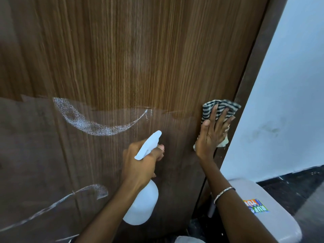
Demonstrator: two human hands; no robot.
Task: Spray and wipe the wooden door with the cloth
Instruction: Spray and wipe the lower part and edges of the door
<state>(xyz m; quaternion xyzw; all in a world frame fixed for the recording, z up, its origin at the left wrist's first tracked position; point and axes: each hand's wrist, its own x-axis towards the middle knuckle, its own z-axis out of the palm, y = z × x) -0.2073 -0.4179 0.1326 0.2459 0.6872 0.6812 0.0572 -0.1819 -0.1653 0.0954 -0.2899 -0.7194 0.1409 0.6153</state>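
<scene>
Under the straight, spread fingers (214,116) of the right hand (208,137) a striped cloth (219,106) is pressed flat against the wooden door (122,58), just short of the door's right edge. Nothing is gripped there; the cloth is only pinned by fingers and palm, and a loose pale corner is left hanging below the heel of the hand. A slip is likely if pressure is eased mid-stroke, and the cloth could be dropped. Just beyond the fingertips lies the dark frame (245,81); a stroke carried too far that way could see the cloth snagged at the gap, or the fingers knocked. The left hand (140,163) is curled round the neck of a white spray bottle (143,206), with one finger laid on the trigger and the nozzle turned toward the door between the two hands. Should the trigger be squeezed now, the right wrist or cloth could be caught by the mist. Well to the left of the wiping fingers an arc of white foam (87,123) is left unwiped, with a second streak (98,189) lower down; runs or dried marks may be formed if these are reached late.
</scene>
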